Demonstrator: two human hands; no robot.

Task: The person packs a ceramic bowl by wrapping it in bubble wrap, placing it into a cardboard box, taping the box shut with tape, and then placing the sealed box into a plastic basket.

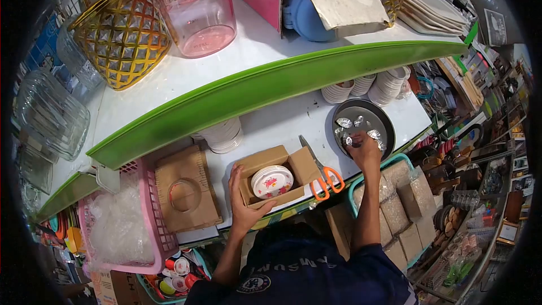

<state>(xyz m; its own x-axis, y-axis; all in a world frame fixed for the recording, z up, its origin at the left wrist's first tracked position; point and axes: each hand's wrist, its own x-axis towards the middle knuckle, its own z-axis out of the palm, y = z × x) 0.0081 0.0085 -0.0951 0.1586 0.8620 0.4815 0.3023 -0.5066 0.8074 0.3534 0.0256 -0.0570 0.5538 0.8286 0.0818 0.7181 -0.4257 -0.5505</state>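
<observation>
My left hand grips the left side and near edge of an open cardboard box. Inside the box lies a stack of small white dishes with a pink flower print. My right hand reaches into a dark round pan, its fingers drawn together among small shiny silver pieces. What the fingertips pinch, if anything, is hidden. Scissors with orange handles lie between the box and the pan, blades pointing away from me.
A green-edged shelf overhangs the work surface. Stacks of white cups and white dishes stand underneath. At left are a flat cardboard piece with a tape roll and a pink basket. A teal crate holds packs at right.
</observation>
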